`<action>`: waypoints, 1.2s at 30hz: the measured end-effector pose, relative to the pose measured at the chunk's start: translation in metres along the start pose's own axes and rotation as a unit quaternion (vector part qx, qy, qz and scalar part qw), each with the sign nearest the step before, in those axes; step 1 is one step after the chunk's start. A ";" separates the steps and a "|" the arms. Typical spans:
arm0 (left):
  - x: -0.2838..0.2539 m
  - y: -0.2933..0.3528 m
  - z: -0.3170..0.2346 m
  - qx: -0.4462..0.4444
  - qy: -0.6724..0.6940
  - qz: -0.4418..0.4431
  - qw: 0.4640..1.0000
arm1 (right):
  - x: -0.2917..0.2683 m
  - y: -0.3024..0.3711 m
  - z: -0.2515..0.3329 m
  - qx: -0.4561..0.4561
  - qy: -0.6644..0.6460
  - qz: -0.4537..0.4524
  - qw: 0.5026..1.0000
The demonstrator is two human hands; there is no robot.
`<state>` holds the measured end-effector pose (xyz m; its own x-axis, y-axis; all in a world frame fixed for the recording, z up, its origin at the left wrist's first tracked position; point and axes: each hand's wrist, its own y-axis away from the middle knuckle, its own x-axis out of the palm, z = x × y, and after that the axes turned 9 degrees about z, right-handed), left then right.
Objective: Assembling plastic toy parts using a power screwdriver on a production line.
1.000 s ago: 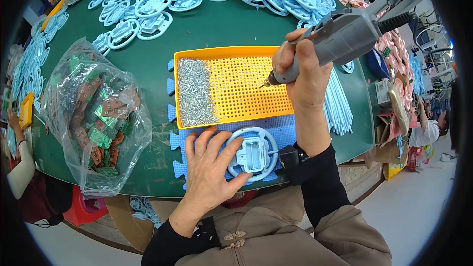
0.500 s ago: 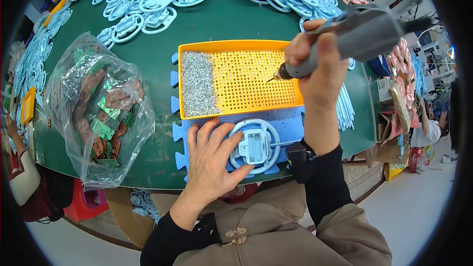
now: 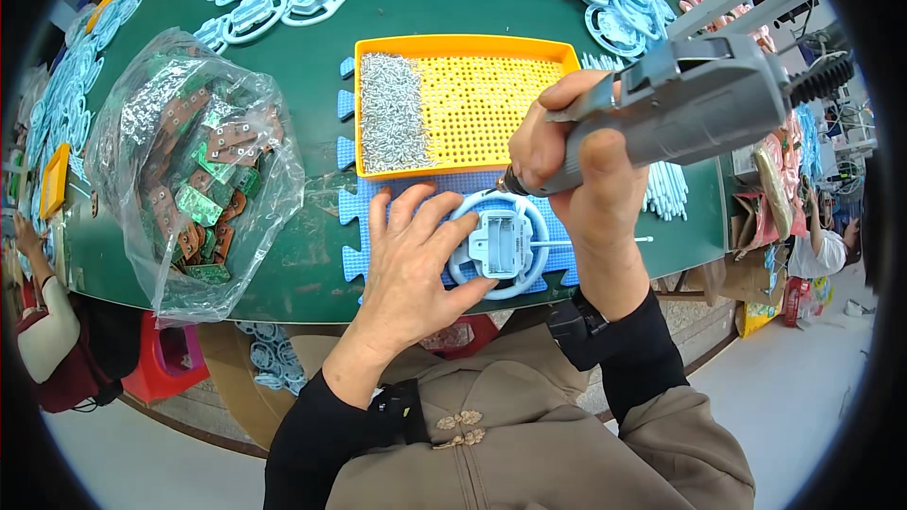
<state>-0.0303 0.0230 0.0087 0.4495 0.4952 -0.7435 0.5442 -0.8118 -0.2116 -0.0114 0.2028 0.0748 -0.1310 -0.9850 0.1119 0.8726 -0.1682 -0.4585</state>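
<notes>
The light-blue ring part point(image 3: 501, 246) lies on the blue foam mat point(image 3: 378, 203), just below the yellow tray point(image 3: 463, 45) of screws. The left hand point(image 3: 416, 260) lies flat with fingers spread, pressing the ring's left rim. The right hand point(image 3: 576, 170) clenches a grey electric screwdriver point(image 3: 680, 109), its tip at the ring's upper edge.

Matt grey plastic screwdriver point(image 3: 694, 109), glossy blue plastic ring point(image 3: 501, 246) (metal screws point(image 3: 389, 113)).
</notes>
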 end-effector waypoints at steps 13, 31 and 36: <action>-0.001 0.001 0.000 -0.008 0.002 0.015 1.000 | 0.007 -0.004 -0.004 0.062 -0.006 -0.015 0.998; -0.006 -0.002 0.000 -0.016 0.013 0.032 0.999 | 0.017 -0.034 -0.017 0.112 0.037 0.059 0.991; -0.007 -0.004 0.001 -0.017 0.010 0.034 0.999 | 0.013 -0.018 -0.016 0.078 0.006 0.030 0.996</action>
<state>-0.0360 0.0226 0.0143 0.4996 0.4453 -0.7430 0.5357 -0.8329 -0.1390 -0.0362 0.1922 0.0698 -0.0803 -0.9937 0.0779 0.9415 -0.1013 -0.3214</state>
